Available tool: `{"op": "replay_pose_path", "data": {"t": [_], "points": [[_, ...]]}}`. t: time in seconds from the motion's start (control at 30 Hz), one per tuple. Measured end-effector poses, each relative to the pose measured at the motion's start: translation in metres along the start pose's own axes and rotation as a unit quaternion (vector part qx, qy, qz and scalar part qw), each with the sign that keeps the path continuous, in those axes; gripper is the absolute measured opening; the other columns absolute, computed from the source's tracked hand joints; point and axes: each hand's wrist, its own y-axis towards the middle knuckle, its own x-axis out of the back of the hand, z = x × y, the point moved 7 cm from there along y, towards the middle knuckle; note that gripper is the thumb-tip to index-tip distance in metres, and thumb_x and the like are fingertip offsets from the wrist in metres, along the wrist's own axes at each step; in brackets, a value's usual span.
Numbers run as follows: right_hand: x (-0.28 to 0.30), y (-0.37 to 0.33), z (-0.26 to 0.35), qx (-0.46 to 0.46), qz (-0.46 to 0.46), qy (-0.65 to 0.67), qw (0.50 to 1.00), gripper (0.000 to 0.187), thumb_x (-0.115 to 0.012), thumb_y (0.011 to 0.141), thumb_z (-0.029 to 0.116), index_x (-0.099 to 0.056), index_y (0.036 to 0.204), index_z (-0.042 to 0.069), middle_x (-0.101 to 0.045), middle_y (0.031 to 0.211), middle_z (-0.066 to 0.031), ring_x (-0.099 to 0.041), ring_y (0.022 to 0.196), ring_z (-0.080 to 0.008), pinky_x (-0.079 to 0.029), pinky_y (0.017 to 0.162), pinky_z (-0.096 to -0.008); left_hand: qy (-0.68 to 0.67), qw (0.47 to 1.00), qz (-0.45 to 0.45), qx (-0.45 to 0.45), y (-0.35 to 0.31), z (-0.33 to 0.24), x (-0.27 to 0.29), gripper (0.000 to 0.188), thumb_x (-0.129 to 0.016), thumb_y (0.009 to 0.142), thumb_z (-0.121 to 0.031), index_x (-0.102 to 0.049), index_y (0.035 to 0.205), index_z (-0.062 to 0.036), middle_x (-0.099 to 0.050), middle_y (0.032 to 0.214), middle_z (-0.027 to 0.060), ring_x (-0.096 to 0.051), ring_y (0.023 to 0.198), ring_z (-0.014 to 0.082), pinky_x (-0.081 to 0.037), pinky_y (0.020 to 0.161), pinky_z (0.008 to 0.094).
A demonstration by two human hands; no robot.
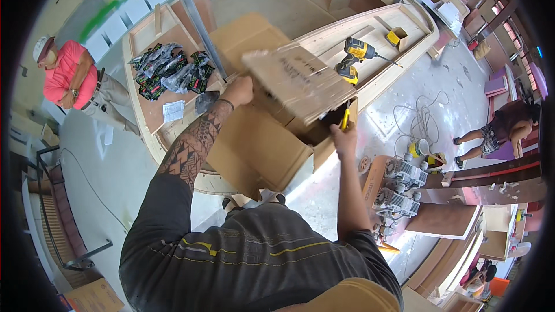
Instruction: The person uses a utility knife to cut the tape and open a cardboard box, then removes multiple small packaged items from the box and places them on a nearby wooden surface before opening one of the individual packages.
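An open cardboard box point(260, 144) with raised flaps stands in front of me, against the edge of a wooden bench. My left hand point(239, 90) is closed at the box's far left side, gripping the cardboard. A loose-looking flap point(300, 81) with dark handwriting slants over the opening, blurred by motion. At the right rim, my right hand point(345, 140) is closed around a slim yellow tool, apparently a utility knife point(346, 119). What lies inside the box is mostly dark and hidden.
On the bench lie a yellow-black cordless drill point(359, 52), dark plastic-wrapped packets point(170, 66) and a paper sheet point(173, 111). A metal post point(196, 17) rises beyond my left hand. An orange air compressor point(378, 182) stands right. People stand at left point(75, 75) and right point(511, 127).
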Motion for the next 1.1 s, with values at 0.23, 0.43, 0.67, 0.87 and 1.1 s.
{"op": "replay_pose_path", "data": {"t": [0.23, 0.43, 0.67, 0.87, 1.1], "points": [[0.009, -0.02, 0.022, -0.041, -0.025, -0.053, 0.997, 0.055, -0.077, 0.08, 0.024, -0.062, 0.12, -0.011, -0.071, 0.093, -0.0248, -0.072, 0.09, -0.0372, -0.056, 0.084, -0.0448, -0.255, 0.959, -0.094, -0.075, -0.013, -0.119, 0.092, 0.08, -0.068, 0.094, -0.062, -0.065, 0.13, 0.0098, -0.067, 0.126, 0.0355, -0.066, 0.122, 0.0451, -0.052, 0.106, 0.0476], [-0.004, -0.031, 0.0, -0.048, -0.107, 0.064, 0.991, 0.067, -0.084, 0.085, 0.036, -0.063, 0.126, -0.012, -0.07, 0.113, -0.0273, -0.069, 0.105, -0.037, -0.053, 0.096, -0.0435, -0.277, 0.939, -0.081, -0.189, 0.055, -0.184, 0.075, 0.1, -0.065, 0.095, -0.066, -0.036, 0.16, 0.0039, -0.055, 0.149, 0.033, -0.056, 0.138, 0.0442, -0.045, 0.115, 0.0431], [0.002, -0.041, -0.014, -0.07, -0.163, 0.068, 0.982, 0.074, -0.085, 0.085, 0.044, -0.062, 0.128, -0.012, -0.065, 0.117, -0.0289, -0.066, 0.111, -0.0401, -0.051, 0.1, -0.046, -0.002, 0.98, 0.196, -0.012, 0.077, -0.177, -0.066, 0.149, -0.069, 0.069, -0.091, -0.002, 0.169, -0.004, -0.006, 0.175, 0.0286, -0.011, 0.158, 0.0554, -0.013, 0.126, 0.0668], [0.019, -0.024, 0.091, 0.124, -0.198, -0.073, 0.97, 0.09, -0.092, 0.078, 0.041, -0.051, 0.147, -0.001, -0.061, 0.13, -0.0288, -0.062, 0.121, -0.0449, -0.051, 0.102, -0.0504, -0.017, 0.999, 0.0, 0.03, 0.121, -0.106, -0.11, 0.112, -0.084, 0.076, -0.059, -0.033, 0.165, -0.0148, -0.038, 0.162, 0.0249, -0.04, 0.148, 0.0449, -0.044, 0.114, 0.0606], [0.049, 0.078, 0.107, 0.076, -0.112, -0.118, 0.984, 0.062, -0.083, 0.085, 0.056, -0.072, 0.102, -0.003, -0.071, 0.081, -0.0272, -0.072, 0.079, -0.0433, -0.055, 0.073, -0.0496, -0.167, 0.985, 0.003, -0.05, 0.09, -0.137, -0.071, 0.1, -0.091, 0.063, -0.041, -0.049, 0.143, 0.0018, -0.063, 0.134, 0.0294, -0.063, 0.127, 0.0392, -0.053, 0.107, 0.0424]]}}
